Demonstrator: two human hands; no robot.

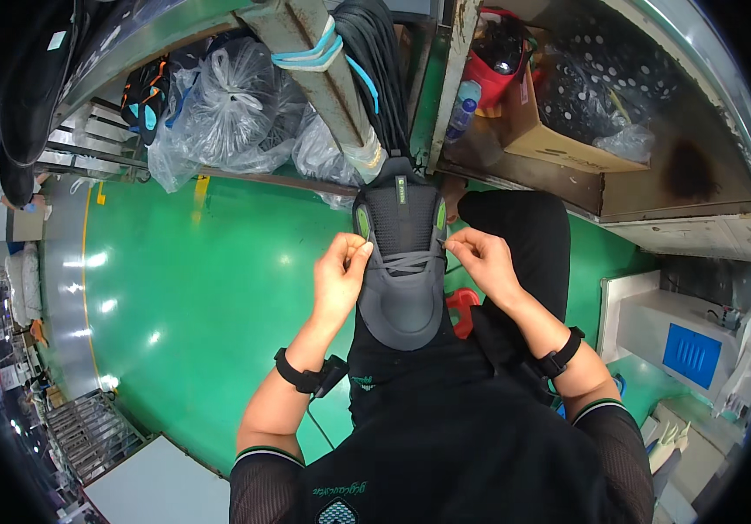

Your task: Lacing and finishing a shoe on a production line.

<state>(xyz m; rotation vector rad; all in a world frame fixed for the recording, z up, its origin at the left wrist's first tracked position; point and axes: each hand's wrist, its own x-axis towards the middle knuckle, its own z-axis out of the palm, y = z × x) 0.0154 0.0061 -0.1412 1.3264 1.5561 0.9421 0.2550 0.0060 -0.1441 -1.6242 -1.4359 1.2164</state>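
Observation:
A black and grey sneaker (402, 301) lies in front of my body, toe toward me, with green patches on both sides of its collar. Its grey shoelace (408, 262) crosses the lower part of the tongue, while the tongue above shows no lace. At the shoe's left edge, my left hand (339, 272) is closed in a pinch, thumb against forefinger, apparently on one lace end. My right hand (485, 262) pinches at the right edge by the eyelets, where a thin dark lace end shows at the fingertips. What supports the shoe is mostly hidden.
A rusty metal post (310, 70) wrapped with blue cord stands ahead, beside a hanging bundle of black laces (374, 70). Plastic bags (236, 100) sit on a rack at far left. A cardboard box (559, 131) fills the shelf at far right. Below my right hand is something red (462, 310).

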